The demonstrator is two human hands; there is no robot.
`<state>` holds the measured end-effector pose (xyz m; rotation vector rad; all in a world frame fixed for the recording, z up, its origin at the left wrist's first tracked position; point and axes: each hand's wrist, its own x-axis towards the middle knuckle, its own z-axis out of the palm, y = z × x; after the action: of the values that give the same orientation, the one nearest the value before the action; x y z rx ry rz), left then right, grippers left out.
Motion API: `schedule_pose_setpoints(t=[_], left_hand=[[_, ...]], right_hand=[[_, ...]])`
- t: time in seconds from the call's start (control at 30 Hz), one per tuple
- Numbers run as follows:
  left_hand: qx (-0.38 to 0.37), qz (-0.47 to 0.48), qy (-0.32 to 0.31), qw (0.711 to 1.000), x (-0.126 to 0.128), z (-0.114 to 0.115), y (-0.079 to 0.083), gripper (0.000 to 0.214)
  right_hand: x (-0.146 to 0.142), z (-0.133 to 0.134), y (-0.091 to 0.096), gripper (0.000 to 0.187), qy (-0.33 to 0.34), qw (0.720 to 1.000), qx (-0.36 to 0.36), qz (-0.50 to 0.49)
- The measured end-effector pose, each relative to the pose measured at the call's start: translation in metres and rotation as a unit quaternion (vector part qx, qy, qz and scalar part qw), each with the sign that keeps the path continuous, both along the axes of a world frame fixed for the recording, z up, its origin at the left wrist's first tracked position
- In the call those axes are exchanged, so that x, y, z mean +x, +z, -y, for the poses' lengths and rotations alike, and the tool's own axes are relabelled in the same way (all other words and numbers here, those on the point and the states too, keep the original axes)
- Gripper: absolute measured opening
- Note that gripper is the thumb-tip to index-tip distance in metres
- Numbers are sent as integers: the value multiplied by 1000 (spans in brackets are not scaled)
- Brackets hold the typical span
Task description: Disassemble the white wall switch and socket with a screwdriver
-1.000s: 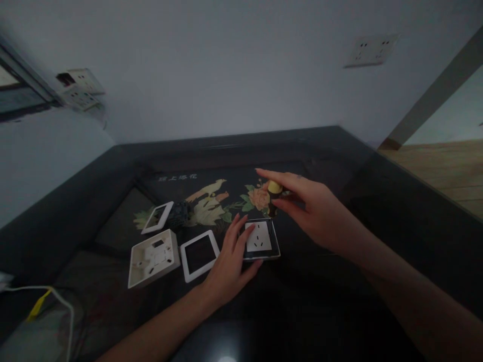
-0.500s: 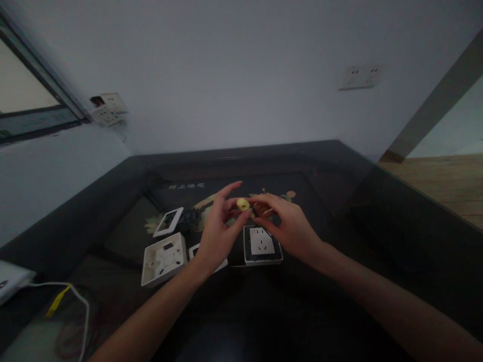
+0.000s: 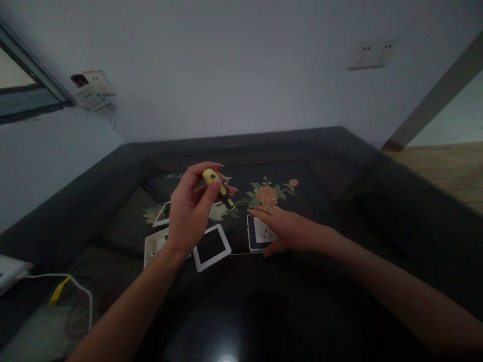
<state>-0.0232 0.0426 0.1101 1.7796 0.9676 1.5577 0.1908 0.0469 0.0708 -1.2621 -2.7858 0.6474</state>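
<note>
My left hand (image 3: 190,208) is closed around a yellow-and-black screwdriver (image 3: 221,190), raised over the table with the yellow end pointing up and left. No blade shows on it. To the right, my right hand (image 3: 289,229) grasps a white wall socket (image 3: 264,231) on its box, thumb at the near side and fingers over the far side. The hand covers the socket's right part. Between the hands lies a white cover frame (image 3: 213,247). An open white mounting box (image 3: 152,245) sits partly hidden behind my left wrist.
Another white frame (image 3: 163,213) lies behind my left hand. A flower pattern (image 3: 267,194) decorates the dark glossy table (image 3: 302,301). At the left edge are a white device (image 3: 13,274) and a cable with a yellow tag (image 3: 58,290). Wall sockets (image 3: 373,53) are mounted behind.
My hands have moved apart. My left hand has carried the screwdriver up and left; my right hand has let go of it and come down onto the wall socket. The view has shifted slightly.
</note>
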Motion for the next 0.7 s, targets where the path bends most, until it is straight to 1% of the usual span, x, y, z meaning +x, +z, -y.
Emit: schedule_pose_setpoints(t=[0.1,0.27,0.47,0.7], left_hand=[[0,-12,-11,1000,5,-2,-8,18],[-1,-12,-26,1000,11,-4,-17,16],[-22,-19,-25,999,13,-5,-23,16],[-14,-26,-18,999,13,-5,-24,17]], right_hand=[[-3,1,-5,94,-4,1000,0,6],[-3,-1,-6,86,10,1000,8,10],[-2,-1,-7,83,18,1000,14,8],[-2,-1,-7,84,16,1000,19,-6]])
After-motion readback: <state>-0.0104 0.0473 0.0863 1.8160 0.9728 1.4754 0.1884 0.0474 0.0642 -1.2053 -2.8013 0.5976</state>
